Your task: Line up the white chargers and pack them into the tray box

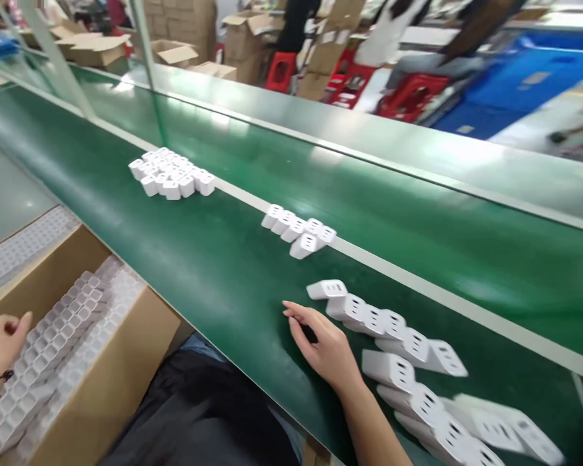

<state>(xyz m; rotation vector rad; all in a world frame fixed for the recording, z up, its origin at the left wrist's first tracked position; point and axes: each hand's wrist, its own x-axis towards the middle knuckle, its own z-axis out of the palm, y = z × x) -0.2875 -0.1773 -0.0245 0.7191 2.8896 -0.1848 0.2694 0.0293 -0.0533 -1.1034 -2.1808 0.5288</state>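
Observation:
My right hand (320,346) rests on the green conveyor belt (214,259), fingers stretched and loosely curved, empty, just left of a long cluster of white charger plugs (398,343). My left hand (0,343) hovers over a cardboard box (111,382) at the lower left, fingers curled; I cannot see anything in them. The box holds a clear tray (68,336) of small cells. Two more groups of white plugs lie farther up the belt, a small group (298,232) and a larger pile (171,173).
A pale stripe (418,278) runs along the belt. A grey metal ledge (418,149) borders its far side. Behind it stand cardboard boxes (97,48), red stools (280,70) and blue crates (525,84). Another tray sheet (24,243) lies left of the box. My dark lap (199,414) is below.

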